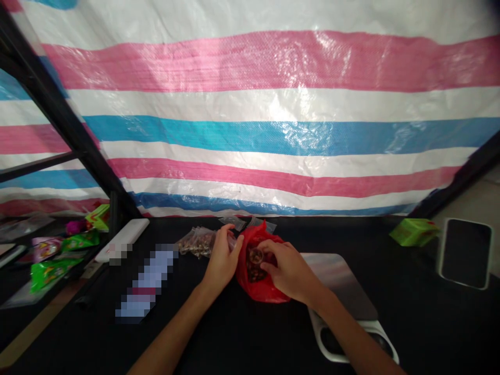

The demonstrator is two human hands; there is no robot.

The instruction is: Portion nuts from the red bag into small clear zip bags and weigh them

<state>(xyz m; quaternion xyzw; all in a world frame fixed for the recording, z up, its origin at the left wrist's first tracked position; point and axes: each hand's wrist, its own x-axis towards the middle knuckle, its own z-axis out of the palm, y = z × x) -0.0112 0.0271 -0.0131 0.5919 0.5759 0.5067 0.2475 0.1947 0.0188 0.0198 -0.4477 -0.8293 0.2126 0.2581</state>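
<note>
A red plastic bag (pixel 269 291) stands open on the black table, with small brown pieces (pixel 255 273) inside. My right hand (pixel 289 268) reaches into its mouth, fingers closed on a small clear round cup (pixel 255 255) that has brown pieces in it. At the bag's left edge, my left hand (pixel 222 258) has its fingers curled around what looks like a small clear plastic bag (pixel 232 241), mostly hidden by the hand. Filled clear bags (pixel 197 242) of brown pieces lie in a pile just left of that hand.
A flat scale (pixel 339 286) sits under my right forearm. Flat clear bags (pixel 233 223) lie behind the red bag. Farther right are a green box (pixel 414 232) and a white-framed dark panel (pixel 466 253). Leftward lie a white bar-shaped object (pixel 127 237) and green packets (pixel 50 271) beside a black frame (pixel 74 125).
</note>
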